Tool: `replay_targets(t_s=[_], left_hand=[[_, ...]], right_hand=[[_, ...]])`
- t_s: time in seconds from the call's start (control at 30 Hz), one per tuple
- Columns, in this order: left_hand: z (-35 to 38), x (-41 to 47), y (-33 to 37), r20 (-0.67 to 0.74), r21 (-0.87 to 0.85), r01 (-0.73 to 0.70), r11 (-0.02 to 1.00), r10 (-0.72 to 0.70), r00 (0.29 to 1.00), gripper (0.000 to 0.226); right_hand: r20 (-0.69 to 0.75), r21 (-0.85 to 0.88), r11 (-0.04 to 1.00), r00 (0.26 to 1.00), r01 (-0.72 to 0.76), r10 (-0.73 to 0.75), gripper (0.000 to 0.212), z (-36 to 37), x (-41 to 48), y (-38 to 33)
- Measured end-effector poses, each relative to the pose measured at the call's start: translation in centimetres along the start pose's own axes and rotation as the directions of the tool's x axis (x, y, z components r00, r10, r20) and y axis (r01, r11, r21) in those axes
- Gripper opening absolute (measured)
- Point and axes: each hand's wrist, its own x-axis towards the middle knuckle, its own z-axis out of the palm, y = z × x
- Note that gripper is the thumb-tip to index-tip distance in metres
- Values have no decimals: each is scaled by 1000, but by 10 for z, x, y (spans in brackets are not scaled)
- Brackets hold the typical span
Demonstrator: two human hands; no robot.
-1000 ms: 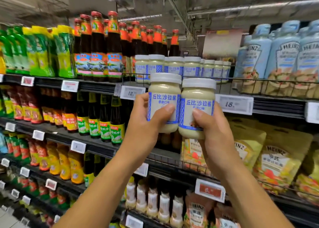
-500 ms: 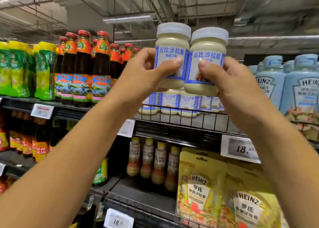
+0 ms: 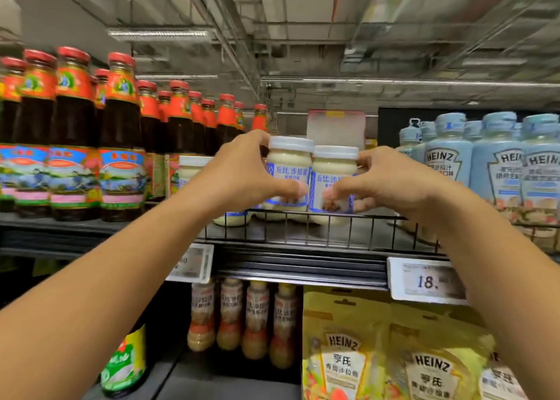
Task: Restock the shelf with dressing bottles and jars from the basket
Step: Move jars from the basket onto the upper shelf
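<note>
Two white-lidded salad dressing jars with blue-and-white labels are held side by side over the top shelf. My left hand (image 3: 242, 172) grips the left jar (image 3: 289, 169); my right hand (image 3: 385, 181) grips the right jar (image 3: 333, 175). Both jars sit just above the shelf's black wire front rail (image 3: 306, 230), over more jars of the same kind (image 3: 194, 169) that stand on the shelf. The basket is out of view.
Dark sauce bottles with red caps (image 3: 121, 139) fill the shelf left of the jars; pale blue Heinz bottles (image 3: 448, 163) stand to the right. Below are small dressing bottles (image 3: 230, 318), yellow Heinz pouches (image 3: 345, 357) and a price tag (image 3: 427, 281).
Both hands carried the jars up from chest height, then forward and down over the wire rail onto the top shelf, among the stocked jars.
</note>
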Motion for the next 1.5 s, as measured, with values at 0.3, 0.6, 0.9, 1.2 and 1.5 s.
replay_targets(t_s=[0.3,0.6,0.9,1.2,1.5], left_hand=[[9,3,-9,122,112,-139,984,126,985,77],[-4,7,0,112,540,-267,798,246,963,74],[-14,18,-10,146,452,-228,862,181,973,61],[-23,21,-23,177,312,-223,923,174,969,65],[-18,20,-39,149,223,-291,930,263,953,63]], right_hand=[[103,-171,981,988,-94,113,47,-3,-2,-2],[57,-187,975,990,-116,129,59,1,-2,-7],[-52,-259,944,979,-203,196,54,18,14,-15],[-84,-275,936,975,-221,206,90,24,20,-16],[-101,-307,929,977,-208,185,91,26,15,-17]])
